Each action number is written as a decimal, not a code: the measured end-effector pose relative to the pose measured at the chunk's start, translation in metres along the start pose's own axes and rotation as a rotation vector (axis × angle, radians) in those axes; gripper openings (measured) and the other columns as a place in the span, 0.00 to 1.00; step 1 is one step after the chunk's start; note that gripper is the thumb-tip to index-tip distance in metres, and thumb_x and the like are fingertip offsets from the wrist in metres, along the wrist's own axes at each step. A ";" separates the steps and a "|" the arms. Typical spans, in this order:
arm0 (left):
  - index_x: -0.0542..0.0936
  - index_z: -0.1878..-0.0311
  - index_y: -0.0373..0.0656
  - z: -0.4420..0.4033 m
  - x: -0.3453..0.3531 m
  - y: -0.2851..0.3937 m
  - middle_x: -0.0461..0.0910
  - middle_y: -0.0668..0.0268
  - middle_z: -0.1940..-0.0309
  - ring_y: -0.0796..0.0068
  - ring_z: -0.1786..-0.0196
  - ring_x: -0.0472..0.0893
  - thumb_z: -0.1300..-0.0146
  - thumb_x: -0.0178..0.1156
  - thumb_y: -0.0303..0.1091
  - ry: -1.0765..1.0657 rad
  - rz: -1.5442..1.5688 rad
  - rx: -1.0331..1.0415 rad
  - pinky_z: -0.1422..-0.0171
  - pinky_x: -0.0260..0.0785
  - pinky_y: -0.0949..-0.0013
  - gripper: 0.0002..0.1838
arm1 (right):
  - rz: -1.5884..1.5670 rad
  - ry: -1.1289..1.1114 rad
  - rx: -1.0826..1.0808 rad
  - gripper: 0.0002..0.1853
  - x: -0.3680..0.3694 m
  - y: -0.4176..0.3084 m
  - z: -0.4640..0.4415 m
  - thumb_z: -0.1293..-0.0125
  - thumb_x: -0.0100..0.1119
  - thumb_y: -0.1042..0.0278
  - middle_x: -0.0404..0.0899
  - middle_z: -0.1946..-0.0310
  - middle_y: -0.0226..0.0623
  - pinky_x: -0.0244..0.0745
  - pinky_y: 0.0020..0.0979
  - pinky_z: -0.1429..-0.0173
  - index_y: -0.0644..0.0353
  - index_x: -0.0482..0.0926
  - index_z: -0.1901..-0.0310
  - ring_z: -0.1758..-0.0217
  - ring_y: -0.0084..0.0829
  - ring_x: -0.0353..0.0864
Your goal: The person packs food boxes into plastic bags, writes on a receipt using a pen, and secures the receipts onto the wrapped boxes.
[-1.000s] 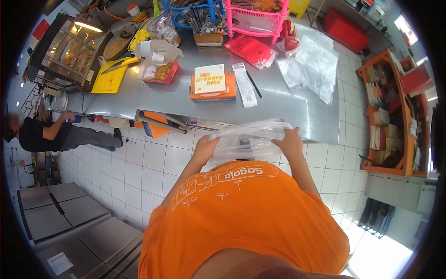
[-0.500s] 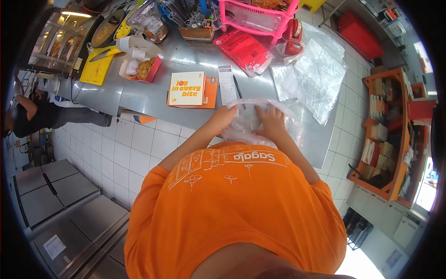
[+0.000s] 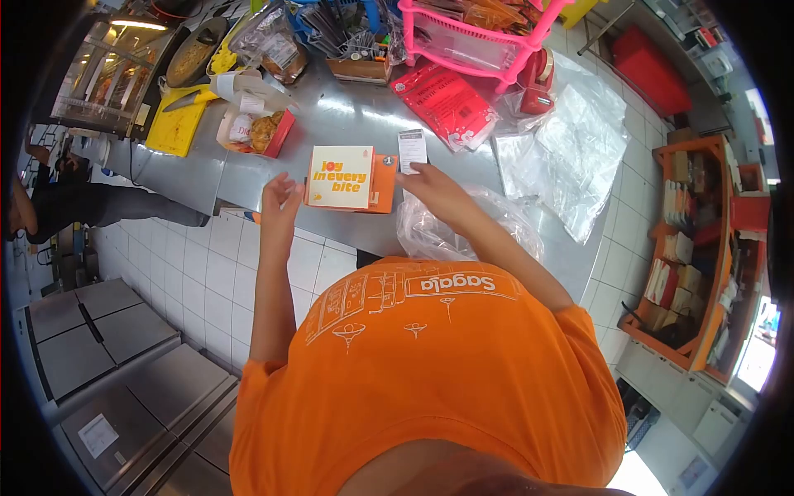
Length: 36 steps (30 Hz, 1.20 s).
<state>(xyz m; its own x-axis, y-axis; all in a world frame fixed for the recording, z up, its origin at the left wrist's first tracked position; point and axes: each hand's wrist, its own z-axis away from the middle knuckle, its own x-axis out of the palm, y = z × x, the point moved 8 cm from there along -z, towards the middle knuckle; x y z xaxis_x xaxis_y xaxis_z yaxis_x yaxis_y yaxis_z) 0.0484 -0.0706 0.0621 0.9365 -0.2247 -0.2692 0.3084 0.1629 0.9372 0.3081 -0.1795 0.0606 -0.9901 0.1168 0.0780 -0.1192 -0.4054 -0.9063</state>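
Note:
A white takeaway box printed "joy in every bite" [image 3: 341, 192] lies on top of an orange box [image 3: 384, 187] near the table's front edge. Just left of the boxes is my left hand [image 3: 283, 200], open, with its fingers apart and nothing in it. My right hand [image 3: 434, 192] reaches in from the right, fingers stretched toward the orange box's right side and over the lower end of a receipt [image 3: 412, 145]. It is open too. Beneath my right forearm a clear plastic bag [image 3: 420, 231] lies crumpled, loose of both hands.
Behind stand an open food box [image 3: 279, 142] with fried food, a red plastic packet [image 3: 447, 103], a pink basket [image 3: 463, 48] and a red tape dispenser [image 3: 536, 101]. Clear plastic sheets [image 3: 571, 149] cover the right corner. Left are a knife on a yellow board [image 3: 174, 132] and another person [image 3: 107, 207].
Both hands have let go of the plastic bag and moved left to either side of the stacked boxes. The bag has stayed on the table, and my right hand now covers part of the receipt.

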 end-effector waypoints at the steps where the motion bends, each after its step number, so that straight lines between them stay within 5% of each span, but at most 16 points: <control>1: 0.67 0.38 0.33 -0.016 -0.001 -0.015 0.73 0.56 0.44 0.73 0.41 0.72 0.35 0.59 0.47 0.030 -0.024 -0.040 0.37 0.62 0.71 0.31 | -0.070 0.043 0.082 0.33 0.013 -0.004 -0.008 0.36 0.60 0.48 0.78 0.50 0.44 0.73 0.33 0.46 0.72 0.71 0.42 0.51 0.34 0.80; 5: 0.63 0.34 0.31 -0.053 0.041 -0.056 0.73 0.55 0.43 0.70 0.39 0.73 0.38 0.62 0.49 -0.344 0.179 -0.242 0.34 0.61 0.70 0.38 | -0.349 0.008 0.166 0.40 0.054 0.044 -0.076 0.40 0.64 0.46 0.79 0.52 0.47 0.72 0.35 0.41 0.75 0.64 0.39 0.42 0.34 0.76; 6: 0.63 0.34 0.31 -0.053 0.044 -0.049 0.74 0.55 0.43 0.70 0.40 0.74 0.39 0.63 0.49 -0.380 0.138 -0.233 0.35 0.62 0.70 0.38 | -0.391 0.002 0.196 0.54 0.058 0.071 -0.097 0.48 0.70 0.41 0.74 0.49 0.55 0.71 0.38 0.38 0.77 0.54 0.35 0.39 0.39 0.73; 8: 0.63 0.34 0.32 -0.060 0.047 -0.051 0.76 0.56 0.45 0.70 0.42 0.75 0.39 0.64 0.47 -0.462 0.124 -0.238 0.37 0.64 0.70 0.38 | -0.184 0.258 0.300 0.61 0.052 0.091 -0.104 0.55 0.73 0.39 0.70 0.45 0.58 0.71 0.39 0.38 0.77 0.49 0.34 0.39 0.43 0.73; 12: 0.60 0.33 0.33 -0.077 0.033 -0.066 0.73 0.57 0.43 0.70 0.42 0.75 0.38 0.63 0.44 -0.492 0.233 -0.275 0.38 0.66 0.70 0.38 | 0.005 0.414 0.313 0.70 0.063 0.081 -0.102 0.66 0.78 0.37 0.61 0.40 0.63 0.72 0.39 0.39 0.78 0.44 0.33 0.39 0.49 0.72; 18: 0.56 0.30 0.37 -0.078 0.028 -0.057 0.70 0.57 0.40 0.69 0.40 0.74 0.37 0.61 0.37 -0.506 0.377 -0.252 0.38 0.68 0.67 0.36 | 0.030 0.423 0.127 0.65 0.069 0.060 -0.120 0.64 0.78 0.40 0.70 0.46 0.62 0.75 0.34 0.44 0.79 0.50 0.35 0.43 0.45 0.77; 21: 0.54 0.30 0.38 -0.058 0.027 -0.018 0.70 0.57 0.40 0.69 0.38 0.73 0.36 0.61 0.34 -0.542 0.329 -0.188 0.36 0.67 0.65 0.36 | -0.033 0.441 0.048 0.57 0.067 0.028 -0.086 0.58 0.77 0.46 0.75 0.50 0.56 0.77 0.31 0.47 0.79 0.54 0.37 0.48 0.40 0.80; 23: 0.53 0.30 0.37 -0.034 0.033 0.032 0.69 0.56 0.39 0.69 0.37 0.71 0.36 0.61 0.33 -0.614 0.272 -0.112 0.35 0.66 0.65 0.37 | -0.256 0.527 -0.196 0.49 0.062 -0.011 -0.035 0.52 0.76 0.55 0.76 0.52 0.51 0.78 0.30 0.49 0.76 0.56 0.38 0.51 0.35 0.81; 25: 0.52 0.29 0.37 -0.004 0.055 0.068 0.68 0.55 0.38 0.68 0.35 0.70 0.36 0.61 0.33 -0.800 0.231 -0.092 0.34 0.66 0.64 0.37 | -0.357 0.489 -0.198 0.47 0.053 -0.048 0.024 0.50 0.76 0.62 0.75 0.51 0.48 0.78 0.31 0.50 0.73 0.55 0.37 0.52 0.32 0.80; 28: 0.49 0.28 0.36 0.048 0.098 0.100 0.64 0.54 0.35 0.65 0.34 0.68 0.36 0.61 0.32 -1.169 0.193 -0.161 0.32 0.64 0.64 0.39 | -0.251 0.704 -0.134 0.45 0.021 -0.021 0.100 0.49 0.75 0.58 0.76 0.50 0.48 0.78 0.29 0.49 0.71 0.57 0.37 0.50 0.30 0.79; 30: 0.49 0.28 0.38 0.066 0.133 0.062 0.64 0.55 0.35 0.64 0.34 0.68 0.35 0.60 0.33 -1.289 0.069 -0.096 0.32 0.64 0.63 0.39 | -0.222 0.727 -0.025 0.43 0.003 -0.010 0.140 0.47 0.73 0.57 0.75 0.50 0.48 0.76 0.29 0.47 0.72 0.59 0.37 0.49 0.30 0.79; 32: 0.51 0.28 0.38 0.096 0.158 0.057 0.64 0.57 0.35 0.65 0.32 0.65 0.33 0.58 0.35 -1.366 0.035 -0.276 0.29 0.58 0.64 0.36 | -0.169 0.741 0.213 0.40 -0.017 0.025 0.168 0.44 0.70 0.58 0.75 0.49 0.46 0.74 0.30 0.45 0.72 0.61 0.37 0.46 0.31 0.77; 36: 0.53 0.29 0.37 0.128 0.196 0.046 0.65 0.57 0.35 0.65 0.31 0.63 0.31 0.55 0.36 -1.274 0.247 -0.540 0.28 0.55 0.63 0.33 | -0.024 0.669 0.260 0.38 -0.064 0.046 0.171 0.45 0.71 0.54 0.77 0.50 0.45 0.73 0.29 0.45 0.71 0.65 0.40 0.48 0.30 0.78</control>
<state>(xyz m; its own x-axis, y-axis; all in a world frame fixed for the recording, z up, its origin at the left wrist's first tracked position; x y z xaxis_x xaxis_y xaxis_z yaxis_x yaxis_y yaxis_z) 0.2250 -0.2301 0.0812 0.2728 -0.7938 0.5435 0.4576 0.6040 0.6525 0.3535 -0.3609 0.0850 -0.7389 0.6257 -0.2500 -0.2370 -0.5888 -0.7728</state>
